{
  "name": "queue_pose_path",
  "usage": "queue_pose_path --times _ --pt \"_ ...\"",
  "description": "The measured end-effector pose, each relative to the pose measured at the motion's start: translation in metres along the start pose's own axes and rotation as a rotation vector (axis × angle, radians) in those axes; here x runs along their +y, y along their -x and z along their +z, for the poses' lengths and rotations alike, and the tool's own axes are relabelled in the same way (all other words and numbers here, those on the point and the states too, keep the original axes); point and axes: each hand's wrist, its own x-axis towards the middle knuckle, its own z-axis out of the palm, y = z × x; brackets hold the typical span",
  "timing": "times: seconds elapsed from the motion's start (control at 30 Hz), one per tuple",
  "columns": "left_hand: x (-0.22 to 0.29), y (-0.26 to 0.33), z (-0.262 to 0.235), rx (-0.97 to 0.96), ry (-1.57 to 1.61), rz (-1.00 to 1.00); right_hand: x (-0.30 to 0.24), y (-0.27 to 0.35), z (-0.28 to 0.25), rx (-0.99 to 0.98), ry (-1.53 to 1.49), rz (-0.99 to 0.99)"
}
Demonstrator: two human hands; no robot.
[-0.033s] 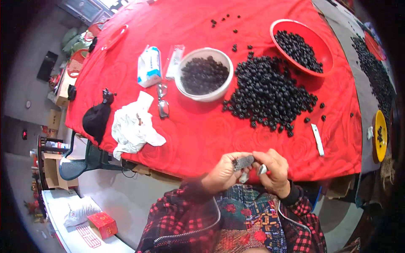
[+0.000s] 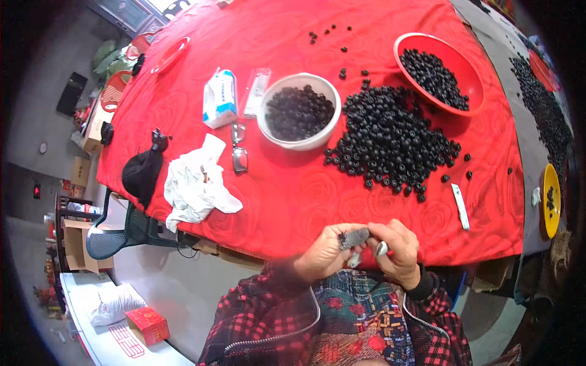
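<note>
Left hand [image 2: 322, 254] grips a grey strip [image 2: 354, 238], right hand [image 2: 400, 255] a whitish piece [image 2: 382, 248]; close handwork, apparently needing steadiness next.

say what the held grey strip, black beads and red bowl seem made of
Grey strip: matte, rough-looking; material too unclear to tell. Black beads: perhaps plastic or wood, slightly glossy, showing small glints. Red bowl: probably plastic, smooth, evenly coloured walls.

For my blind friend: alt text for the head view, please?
A person's left hand and right hand meet at a grey strip. On the red tablecloth: piled black beads, a white bowl and red bowl holding more.
</note>
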Motion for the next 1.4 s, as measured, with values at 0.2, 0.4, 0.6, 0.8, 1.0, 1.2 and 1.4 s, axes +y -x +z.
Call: queue_pose_path --times 0.2,0.4,0.6,0.8,1.0,1.2,1.4 --pt "-0.001 -0.003 -0.001 0.022 0.036 -0.061 -0.002 -0.003 -0.001 0.047 -0.031 0.017" --pt "0.021 -0.001 0.007 0.211 -0.266 0.2 0.005 0.002 -0.004 0.056 -0.043 -0.008" --pt "0.145 -0.029 0.002 0.67 -1.159 0.9 0.023 0.016 -0.003 0.043 0.049 0.187" --pt "0.225 -0.07 -0.069 0.766 -1.246 0.964 0.029 0.02 0.005 0.021 0.017 0.183" --pt "0.137 -0.068 -0.011 0.495 -1.466 1.109 0.036 0.025 0.001 0.015 0.071 0.191" --pt "0.052 -0.078 -0.015 0.3 -1.725 0.737 0.032 0.022 0.0 -0.025 0.043 0.221" --pt "0.036 -0.101 -0.009 0.45 -1.84 0.732 0.032 0.022 -0.001 -0.032 0.034 0.241"
